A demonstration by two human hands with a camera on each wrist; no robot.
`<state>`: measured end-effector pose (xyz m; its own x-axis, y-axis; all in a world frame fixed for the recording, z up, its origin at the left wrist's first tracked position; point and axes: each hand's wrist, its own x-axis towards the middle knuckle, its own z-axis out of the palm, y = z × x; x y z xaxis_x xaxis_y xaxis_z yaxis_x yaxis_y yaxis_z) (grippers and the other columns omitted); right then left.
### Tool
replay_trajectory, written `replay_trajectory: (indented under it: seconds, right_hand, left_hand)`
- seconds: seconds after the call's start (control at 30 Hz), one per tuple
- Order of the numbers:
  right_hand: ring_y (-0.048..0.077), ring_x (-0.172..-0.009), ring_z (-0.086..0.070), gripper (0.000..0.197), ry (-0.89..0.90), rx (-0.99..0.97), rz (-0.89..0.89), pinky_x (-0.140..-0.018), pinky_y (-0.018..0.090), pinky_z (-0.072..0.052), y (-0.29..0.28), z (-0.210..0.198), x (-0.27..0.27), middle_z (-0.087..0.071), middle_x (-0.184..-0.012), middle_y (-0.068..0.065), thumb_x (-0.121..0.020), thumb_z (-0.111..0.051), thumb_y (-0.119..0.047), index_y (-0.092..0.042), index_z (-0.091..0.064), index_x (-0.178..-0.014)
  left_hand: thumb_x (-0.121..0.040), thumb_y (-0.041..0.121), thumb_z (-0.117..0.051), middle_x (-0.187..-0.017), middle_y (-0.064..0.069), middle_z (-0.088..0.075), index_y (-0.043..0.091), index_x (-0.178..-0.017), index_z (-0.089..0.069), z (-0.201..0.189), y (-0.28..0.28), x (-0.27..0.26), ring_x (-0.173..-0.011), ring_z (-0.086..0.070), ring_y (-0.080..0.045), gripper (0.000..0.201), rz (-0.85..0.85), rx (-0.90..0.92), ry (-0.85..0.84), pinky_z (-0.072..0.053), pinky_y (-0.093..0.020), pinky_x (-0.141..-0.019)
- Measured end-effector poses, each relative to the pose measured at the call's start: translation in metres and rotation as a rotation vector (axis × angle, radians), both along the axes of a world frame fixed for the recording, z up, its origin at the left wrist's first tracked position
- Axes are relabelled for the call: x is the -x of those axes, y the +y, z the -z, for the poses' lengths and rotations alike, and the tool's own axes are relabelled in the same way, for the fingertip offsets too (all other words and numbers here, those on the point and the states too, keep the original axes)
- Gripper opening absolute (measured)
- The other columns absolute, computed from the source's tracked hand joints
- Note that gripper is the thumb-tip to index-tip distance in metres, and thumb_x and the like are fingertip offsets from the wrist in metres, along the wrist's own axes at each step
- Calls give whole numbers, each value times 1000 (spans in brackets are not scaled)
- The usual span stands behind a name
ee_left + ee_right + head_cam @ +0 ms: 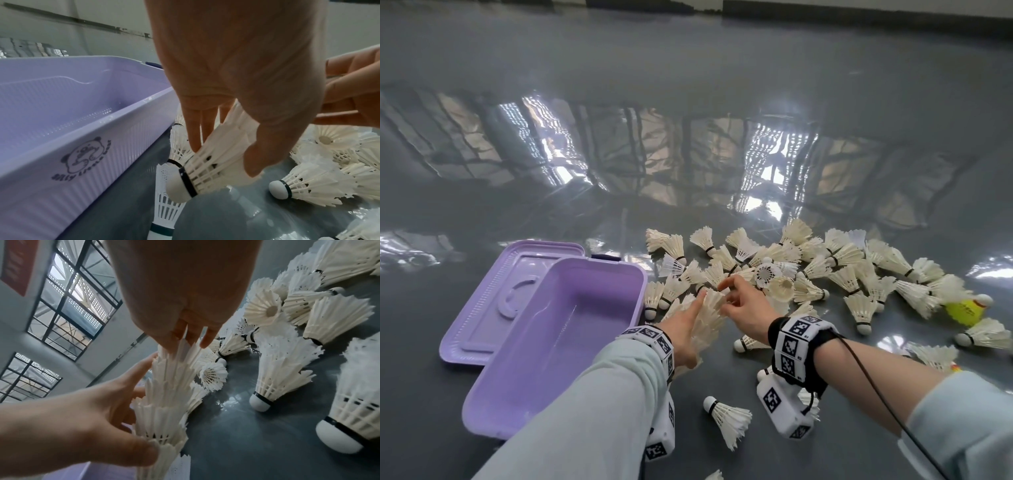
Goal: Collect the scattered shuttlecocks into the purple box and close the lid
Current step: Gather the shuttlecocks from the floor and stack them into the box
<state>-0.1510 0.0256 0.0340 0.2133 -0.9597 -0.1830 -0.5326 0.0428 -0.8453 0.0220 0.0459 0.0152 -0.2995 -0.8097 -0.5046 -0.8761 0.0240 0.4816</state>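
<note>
The left hand point(686, 334) grips a stack of shuttlecocks point(709, 317) just right of the purple box point(571, 346), pointing along it; the right hand point(744, 305) pinches the stack's top feathers.

In the head view the left hand point(685, 330) is covering much of the nested stack of shuttlecocks point(710, 318), and its cork end is staying out of sight behind the wrist. The left sleeve point(599, 404) is hiding the near right wall of the purple box point(619, 270). The box's printed lettering point(81, 164) is reading too blurred to make out. Shuttlecocks at the right edge point(986, 337) are being cut off.
</note>
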Motion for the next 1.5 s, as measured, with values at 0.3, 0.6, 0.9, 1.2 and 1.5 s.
replay_trajectory:
  seconds: [0.3,0.6,0.9,1.2,1.5]
  right_hand:
    - [7,-71,-58,26,82,93,-88,-68,22,-46,-14,-17,0,-61,-78,-7,-92,-54,-12,-19,-45,-116]
    - [16,-91,-64,45,155,-12,-131,-81,28,-50,-18,-16,7,-69,-97,1,-89,-57,-15,-21,-40,-130]
    - [23,-75,-57,11,640,-457,29,-64,26,-53,-23,9,61,-47,-75,1,-89,-46,-9,-11,-49,-79]
    - [20,-89,-53,6,608,-423,43,-88,31,-47,-7,52,60,-58,-98,7,-85,-53,-17,-19,-58,-87]
    - [31,-96,-61,33,576,-74,286,-78,34,-47,-12,24,59,-63,-103,14,-85,-50,-2,-9,-47,-116]
  left_hand:
    - [-71,39,-73,-124,-12,-48,56,-130,37,-8,1,4,-91,-61,-30,126,45,233,24,-54,-43,-81]
    - [-68,32,-82,-115,-10,-60,40,-142,25,-16,-6,17,-88,-63,-26,131,63,157,-95,-50,-33,-73]
    - [-67,31,-83,-106,-7,-62,36,-146,19,-10,-3,18,-96,-62,-27,129,0,106,-113,-42,-33,-79]
    - [-66,30,-85,-121,-9,-59,43,-142,22,-5,-3,12,-100,-62,-27,132,-72,75,-61,-52,-40,-89]
    - [-64,33,-84,-126,-10,-58,45,-141,23,-1,-1,8,-105,-61,-31,133,-59,6,-116,-49,-44,-95]
